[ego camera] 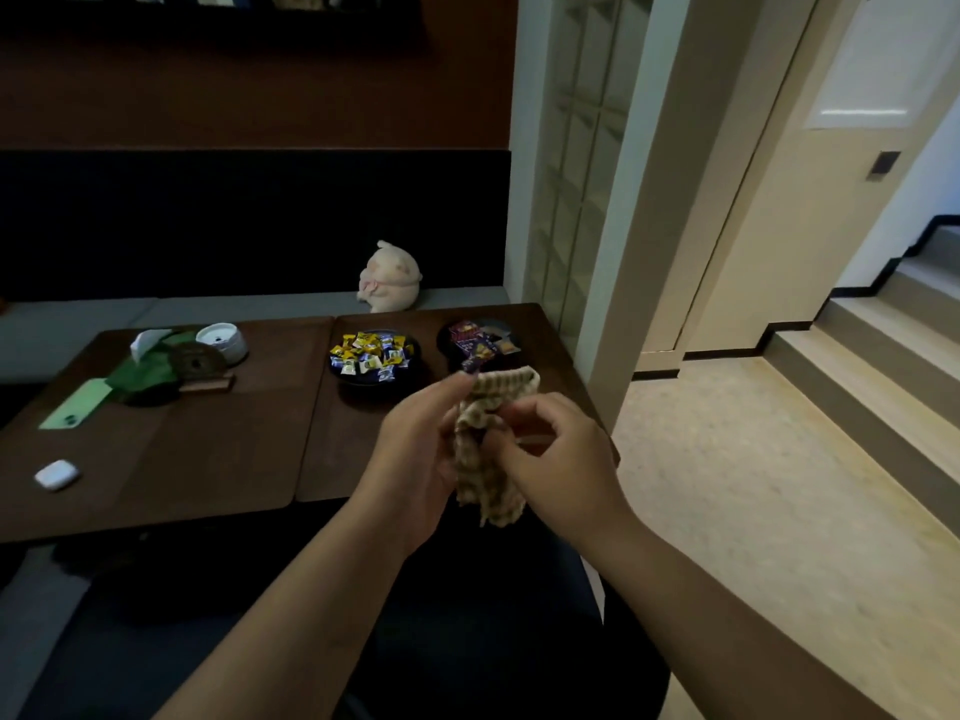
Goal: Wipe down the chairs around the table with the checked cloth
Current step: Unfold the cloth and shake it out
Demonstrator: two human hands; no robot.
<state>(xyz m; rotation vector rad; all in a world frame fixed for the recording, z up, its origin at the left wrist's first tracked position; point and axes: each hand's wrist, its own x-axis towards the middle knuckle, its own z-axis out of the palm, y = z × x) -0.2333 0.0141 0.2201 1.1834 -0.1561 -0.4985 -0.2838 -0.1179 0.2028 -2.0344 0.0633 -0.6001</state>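
Nearest, the left hand [415, 459] and right hand [556, 459] both pinch the checked cloth [485, 459], hanging between them above the table [234, 449] edge. Farther, a candy bowl [375, 358], then a plush toy [389, 278].

No legible text — none anywhere

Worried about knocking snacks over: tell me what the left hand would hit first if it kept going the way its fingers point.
Probably the snack bowl just beyond the left hand; depth is unclear.
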